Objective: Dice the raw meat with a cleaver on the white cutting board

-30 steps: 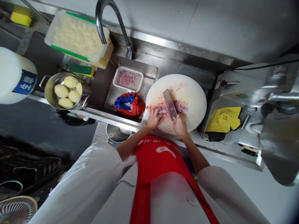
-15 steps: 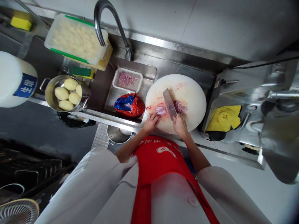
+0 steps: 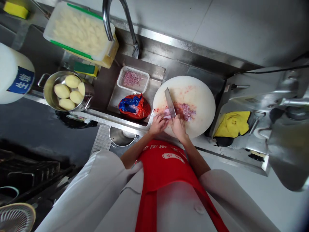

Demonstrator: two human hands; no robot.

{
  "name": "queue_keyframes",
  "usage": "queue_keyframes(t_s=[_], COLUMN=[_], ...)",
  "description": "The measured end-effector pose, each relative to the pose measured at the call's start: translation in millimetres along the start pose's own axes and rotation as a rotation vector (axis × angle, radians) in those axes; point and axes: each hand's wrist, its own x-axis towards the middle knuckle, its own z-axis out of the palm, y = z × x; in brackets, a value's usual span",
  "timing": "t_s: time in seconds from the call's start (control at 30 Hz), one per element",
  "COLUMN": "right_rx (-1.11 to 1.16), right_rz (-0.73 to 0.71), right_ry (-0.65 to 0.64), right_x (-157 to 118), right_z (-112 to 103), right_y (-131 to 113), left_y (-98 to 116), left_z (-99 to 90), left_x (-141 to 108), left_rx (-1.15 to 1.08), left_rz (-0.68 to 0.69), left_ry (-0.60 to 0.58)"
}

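Observation:
A round white cutting board [image 3: 202,93] lies in front of me, streaked with red. My right hand [image 3: 179,127] is closed around the handle of a cleaver [image 3: 170,101], whose blade points away from me and stands over a pale pink piece of meat [image 3: 166,112]. At the meat's left side, my left hand [image 3: 158,124] has its fingers bent and held against it; the fingertips show only in part. Chopped purplish-pink meat [image 3: 188,112] is heaped to the right of the blade.
Left of the board, the sink holds a white basket [image 3: 146,84] of chopped meat and a red-and-blue plastic bag [image 3: 144,109]. Further left are a pot [image 3: 49,96] of peeled potatoes and a lidded tub [image 3: 79,35] beneath the faucet [image 3: 129,22]. A yellow cloth [image 3: 233,123] lies right.
The cleaver has moved left, from beside the chopped heap onto the meat piece, and my right hand is closer to my left. More chopped meat shows right of the blade. The view has shifted slightly.

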Motion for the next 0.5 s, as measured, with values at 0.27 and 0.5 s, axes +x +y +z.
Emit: queue_keyframes(t_s=[0.27,0.5], right_rx=[-0.003,0.023], right_rz=[0.06,0.068], right_ry=[-0.052,-0.028], right_x=[-37,-48], right_z=[6,1], right_y=[34,35], left_y=[-8,-9], left_z=[11.7,5.0], left_x=[9,-21], left_rx=[0.096,-0.005], left_rz=[-0.006,-0.01], left_ry=[0.069,0.175])
